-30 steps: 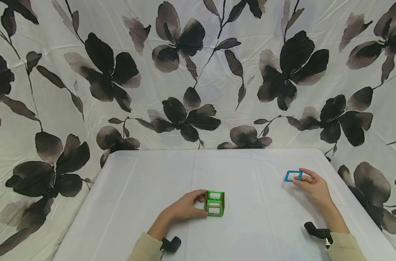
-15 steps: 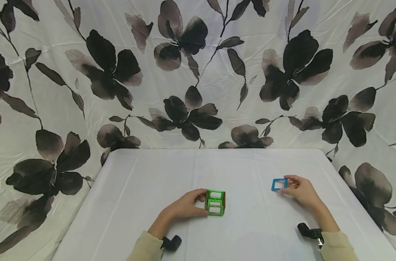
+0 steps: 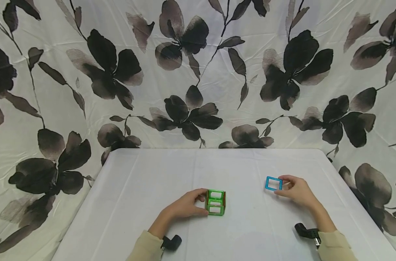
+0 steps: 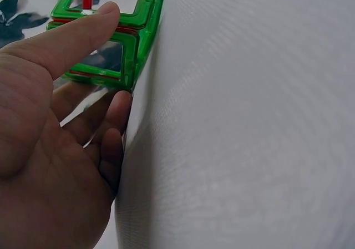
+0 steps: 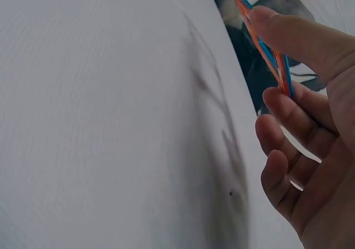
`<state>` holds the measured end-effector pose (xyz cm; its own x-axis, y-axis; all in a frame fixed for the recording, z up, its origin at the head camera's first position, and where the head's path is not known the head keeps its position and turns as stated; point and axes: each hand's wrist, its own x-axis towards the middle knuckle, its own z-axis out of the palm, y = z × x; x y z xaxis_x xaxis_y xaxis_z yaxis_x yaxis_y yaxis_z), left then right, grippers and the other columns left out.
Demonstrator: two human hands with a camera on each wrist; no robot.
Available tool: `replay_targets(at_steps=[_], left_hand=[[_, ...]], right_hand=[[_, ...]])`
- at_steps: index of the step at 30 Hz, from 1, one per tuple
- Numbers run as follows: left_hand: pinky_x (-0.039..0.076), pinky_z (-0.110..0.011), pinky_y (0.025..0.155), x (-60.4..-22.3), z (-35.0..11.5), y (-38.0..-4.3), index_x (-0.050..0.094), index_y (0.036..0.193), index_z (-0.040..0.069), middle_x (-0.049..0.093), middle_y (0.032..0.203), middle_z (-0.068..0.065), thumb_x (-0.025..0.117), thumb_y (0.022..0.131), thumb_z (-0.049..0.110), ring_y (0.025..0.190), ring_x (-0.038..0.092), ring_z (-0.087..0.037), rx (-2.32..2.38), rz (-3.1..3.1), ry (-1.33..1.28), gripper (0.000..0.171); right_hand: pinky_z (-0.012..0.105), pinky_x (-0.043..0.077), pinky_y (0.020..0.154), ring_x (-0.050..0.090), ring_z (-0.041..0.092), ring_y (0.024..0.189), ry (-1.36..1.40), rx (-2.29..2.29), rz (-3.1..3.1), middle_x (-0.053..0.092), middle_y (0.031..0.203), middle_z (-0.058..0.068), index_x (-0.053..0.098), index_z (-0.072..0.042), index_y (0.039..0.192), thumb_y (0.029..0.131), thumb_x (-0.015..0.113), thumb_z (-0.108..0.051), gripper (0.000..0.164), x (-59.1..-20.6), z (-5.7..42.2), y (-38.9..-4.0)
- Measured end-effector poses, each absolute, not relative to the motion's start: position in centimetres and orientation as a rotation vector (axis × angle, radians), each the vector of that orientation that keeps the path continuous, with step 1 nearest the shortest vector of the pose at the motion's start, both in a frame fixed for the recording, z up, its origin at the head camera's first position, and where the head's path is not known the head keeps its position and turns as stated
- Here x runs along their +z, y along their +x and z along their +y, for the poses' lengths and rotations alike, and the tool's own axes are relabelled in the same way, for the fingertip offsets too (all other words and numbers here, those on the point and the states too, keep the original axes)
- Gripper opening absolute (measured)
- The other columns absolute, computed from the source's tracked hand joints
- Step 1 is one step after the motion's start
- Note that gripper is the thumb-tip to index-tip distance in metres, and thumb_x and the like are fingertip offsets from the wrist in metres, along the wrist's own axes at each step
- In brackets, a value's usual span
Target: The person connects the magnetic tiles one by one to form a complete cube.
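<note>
My left hand (image 3: 186,204) grips a small block of green magnetic tiles (image 3: 215,206) near the middle of the table, thumb at its near side and fingers at the far side. Red edges show along the block's sides. In the left wrist view the thumb crosses the green frames (image 4: 130,49), with curled fingers below. Over on the right, my right hand (image 3: 297,190) pinches a square blue magnetic tile (image 3: 267,183) by its right edge, holding it tilted. The right wrist view shows it nearly edge-on, with orange edging (image 5: 260,48) alongside the blue.
A white cloth covers the table (image 3: 237,235). Behind it hangs a pale curtain with dark flowers (image 3: 185,117). Black camera mounts sit on the left wrist (image 3: 172,243) and the right wrist (image 3: 305,230).
My right hand has carried the blue tile leftward and slightly nearer, and the tile has turned to show more of its square face. The left hand and green block have stayed put.
</note>
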<state>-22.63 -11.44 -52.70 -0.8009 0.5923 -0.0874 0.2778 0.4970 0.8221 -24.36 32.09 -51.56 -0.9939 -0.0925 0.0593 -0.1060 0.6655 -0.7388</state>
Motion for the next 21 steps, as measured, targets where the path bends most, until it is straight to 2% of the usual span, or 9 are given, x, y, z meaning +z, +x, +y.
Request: replay_targets(at_steps=[7, 12, 18, 21], left_hand=[[0.043, -0.032, 0.091, -52.7, -11.4, -22.6, 0.047, 0.141, 0.012, 0.056, 0.108, 0.010, 0.082, 0.080, 0.029, 0.102, 0.053, -0.012, 1.219, 2.381, 0.724, 0.072], [0.043, -0.032, 0.091, -52.8, -11.4, -22.7, 0.047, 0.141, 0.012, 0.056, 0.108, 0.010, 0.082, 0.080, 0.029, 0.102, 0.053, -0.012, 1.210, 2.391, 0.725, 0.072], [0.043, -0.031, 0.091, -52.7, -11.4, -22.6, 0.048, 0.140, 0.012, 0.056, 0.108, 0.010, 0.082, 0.079, 0.028, 0.102, 0.053, -0.012, 1.212, 2.395, 0.724, 0.071], [0.043, -0.030, 0.091, -52.7, -11.3, -22.6, 0.048, 0.140, 0.012, 0.056, 0.108, 0.010, 0.082, 0.079, 0.028, 0.102, 0.053, -0.012, 1.215, 2.393, 0.725, 0.072]], right_hand=[[0.027, 0.045, 0.059, 0.058, 0.021, 0.079, 0.274, 1.342, -2.787, 0.063, 0.085, 0.007, 0.064, -0.003, 0.117, 0.070, 0.089, -0.027, 0.058, -50.5, 30.0, -24.3], [0.028, 0.049, 0.065, 0.061, 0.023, 0.083, 0.394, 1.469, -2.736, 0.063, 0.092, 0.010, 0.062, -0.003, 0.118, 0.072, 0.088, -0.020, 0.055, -49.8, 28.2, -24.3], [0.031, 0.051, 0.069, 0.059, 0.039, 0.091, 0.490, 1.541, -2.701, 0.062, 0.101, 0.021, 0.061, 0.001, 0.119, 0.073, 0.086, -0.009, 0.052, -49.1, 25.5, -24.3], [0.030, 0.051, 0.069, 0.058, 0.041, 0.094, 0.522, 1.555, -2.694, 0.062, 0.103, 0.022, 0.062, -0.001, 0.117, 0.073, 0.086, -0.009, 0.051, -49.0, 24.3, -24.2]])
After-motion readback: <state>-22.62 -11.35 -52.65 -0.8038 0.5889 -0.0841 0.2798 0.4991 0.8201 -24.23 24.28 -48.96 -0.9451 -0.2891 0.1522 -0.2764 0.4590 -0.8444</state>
